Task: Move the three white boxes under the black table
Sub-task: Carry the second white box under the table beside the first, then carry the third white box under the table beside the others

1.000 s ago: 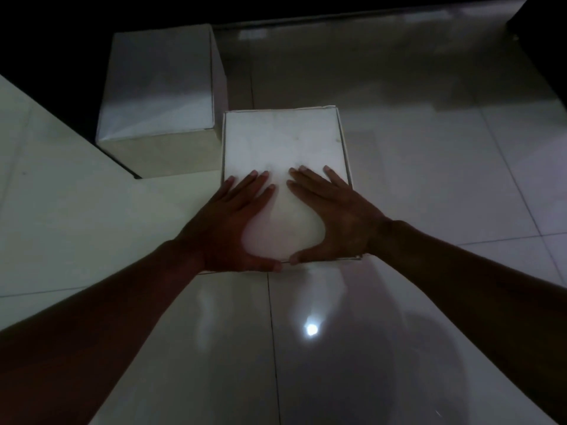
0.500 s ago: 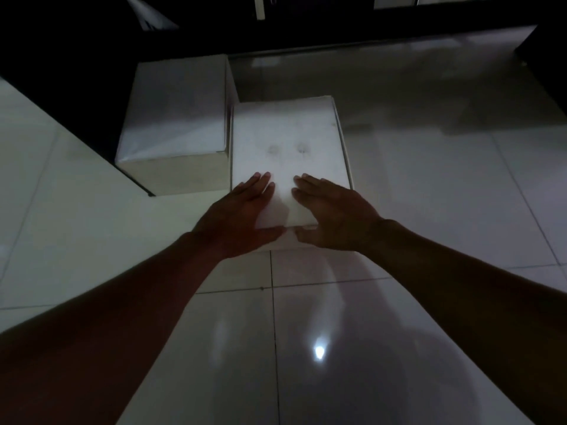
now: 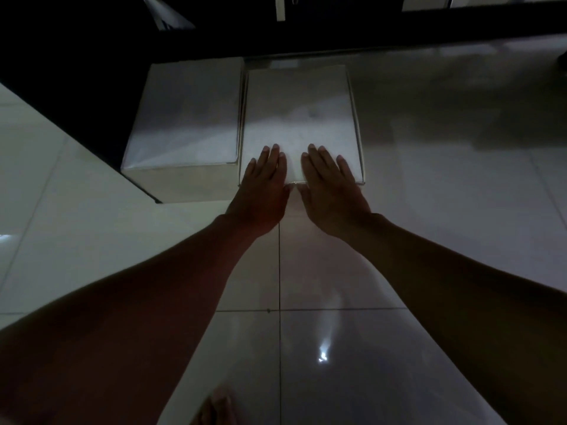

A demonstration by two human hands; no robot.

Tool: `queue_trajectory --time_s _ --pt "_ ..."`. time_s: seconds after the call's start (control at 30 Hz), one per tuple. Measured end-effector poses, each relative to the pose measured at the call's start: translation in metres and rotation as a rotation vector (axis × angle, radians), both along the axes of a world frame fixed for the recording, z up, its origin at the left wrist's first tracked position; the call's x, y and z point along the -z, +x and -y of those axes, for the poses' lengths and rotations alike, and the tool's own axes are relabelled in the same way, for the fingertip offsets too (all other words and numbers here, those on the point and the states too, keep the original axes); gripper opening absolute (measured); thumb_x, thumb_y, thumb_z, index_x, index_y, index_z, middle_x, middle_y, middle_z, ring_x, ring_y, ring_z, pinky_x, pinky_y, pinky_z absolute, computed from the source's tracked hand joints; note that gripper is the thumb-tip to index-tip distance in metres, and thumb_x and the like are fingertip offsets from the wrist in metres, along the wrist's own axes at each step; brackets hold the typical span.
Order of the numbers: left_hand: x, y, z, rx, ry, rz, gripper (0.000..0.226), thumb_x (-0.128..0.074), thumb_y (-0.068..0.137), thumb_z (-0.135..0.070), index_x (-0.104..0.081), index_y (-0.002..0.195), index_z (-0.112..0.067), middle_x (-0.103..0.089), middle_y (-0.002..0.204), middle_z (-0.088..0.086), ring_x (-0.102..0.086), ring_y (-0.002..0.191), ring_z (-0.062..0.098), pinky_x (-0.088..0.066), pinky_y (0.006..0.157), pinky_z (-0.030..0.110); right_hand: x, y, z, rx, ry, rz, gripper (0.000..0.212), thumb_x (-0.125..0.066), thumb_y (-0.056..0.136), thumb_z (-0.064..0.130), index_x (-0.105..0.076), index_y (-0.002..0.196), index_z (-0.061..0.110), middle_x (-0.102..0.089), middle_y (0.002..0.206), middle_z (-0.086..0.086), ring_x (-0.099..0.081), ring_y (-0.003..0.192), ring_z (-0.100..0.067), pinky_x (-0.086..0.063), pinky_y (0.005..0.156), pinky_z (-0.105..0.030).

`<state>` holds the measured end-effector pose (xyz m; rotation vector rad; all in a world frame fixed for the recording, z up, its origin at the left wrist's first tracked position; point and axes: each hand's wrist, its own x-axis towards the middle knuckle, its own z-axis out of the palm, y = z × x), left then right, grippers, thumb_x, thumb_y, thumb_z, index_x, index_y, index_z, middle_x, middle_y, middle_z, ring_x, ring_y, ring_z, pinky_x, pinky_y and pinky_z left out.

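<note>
Sliding forward under flat, unclenched left hand [image 3: 264, 182] and right hand [image 3: 329, 185], the low box [image 3: 299, 118] now sits beside the tall box [image 3: 187, 118], beneath the table's [image 3: 76, 72] edge.

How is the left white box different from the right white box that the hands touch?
The left box stands taller, with its front wall showing; the right box is lower and flatter. The left box is untouched, while the left hand and right hand lie flat on the right box's near edge. Both are white and sit side by side on the tiled floor.
</note>
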<state>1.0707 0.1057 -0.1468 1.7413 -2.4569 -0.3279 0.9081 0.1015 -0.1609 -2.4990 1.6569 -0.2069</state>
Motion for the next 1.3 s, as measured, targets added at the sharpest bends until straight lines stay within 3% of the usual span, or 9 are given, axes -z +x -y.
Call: queue_trajectory --time_s 0.57,0.87,1.0,1.13,1.2,1.3 --pt "0.020 0.004 0.053 -0.032 -0.142 -0.050 0.058 -0.036 0.103 -0.028 -0.020 0.152 0.000 -0.017 0.161 0.019 -0.011 0.150 0.031 -0.010 0.122 0.043 0.009 0.004 0.054 0.031 -0.031 -0.031 0.062 -0.030 0.105 0.034 -0.016 0.157 0.004 -0.011 0.166 -0.017 -0.007 0.154 -0.029 -0.006 0.124 -0.044" --pt "0.015 0.006 0.054 -0.012 -0.130 -0.044 0.060 -0.035 0.104 -0.030 -0.016 0.153 -0.002 -0.012 0.163 0.017 -0.006 0.151 0.029 -0.007 0.123 0.042 0.002 0.005 0.054 0.029 0.002 -0.034 0.061 -0.030 0.107 0.033 -0.010 0.158 0.005 -0.004 0.167 -0.016 -0.001 0.154 -0.027 -0.004 0.125 -0.044" --pt "-0.005 0.004 0.045 -0.060 -0.055 -0.077 0.058 -0.035 0.104 -0.035 -0.020 0.154 -0.011 -0.018 0.162 0.014 -0.010 0.151 0.027 -0.012 0.122 0.044 -0.016 0.001 0.041 0.073 0.038 0.063 0.057 -0.037 0.105 0.036 -0.024 0.157 0.015 -0.021 0.165 -0.011 -0.013 0.153 -0.025 -0.011 0.124 -0.046" --pt "-0.059 -0.005 0.023 -0.078 -0.097 -0.122 0.050 -0.046 0.099 -0.035 -0.045 0.144 -0.014 -0.051 0.144 0.010 -0.045 0.133 0.025 -0.036 0.109 0.042 -0.061 -0.006 0.013 0.164 -0.040 0.140 0.050 -0.045 0.102 0.035 -0.043 0.149 0.016 -0.054 0.145 -0.008 -0.046 0.137 -0.024 -0.035 0.115 -0.048" --pt "-0.092 -0.012 0.011 -0.069 -0.113 -0.122 0.045 -0.048 0.098 -0.035 -0.053 0.138 -0.015 -0.058 0.133 0.006 -0.053 0.122 0.024 -0.042 0.100 0.040 -0.092 -0.009 -0.001 0.180 -0.037 0.173 0.050 -0.047 0.101 0.034 -0.046 0.146 0.014 -0.058 0.140 -0.009 -0.050 0.133 -0.025 -0.038 0.112 -0.048" --pt "-0.146 -0.019 -0.004 -0.056 -0.115 -0.121 0.043 -0.048 0.098 -0.035 -0.055 0.136 -0.016 -0.059 0.130 0.006 -0.055 0.119 0.024 -0.043 0.099 0.040 -0.144 -0.013 -0.019 0.191 -0.029 0.194 0.050 -0.049 0.100 0.032 -0.047 0.146 0.013 -0.058 0.141 -0.012 -0.051 0.134 -0.028 -0.039 0.112 -0.046"
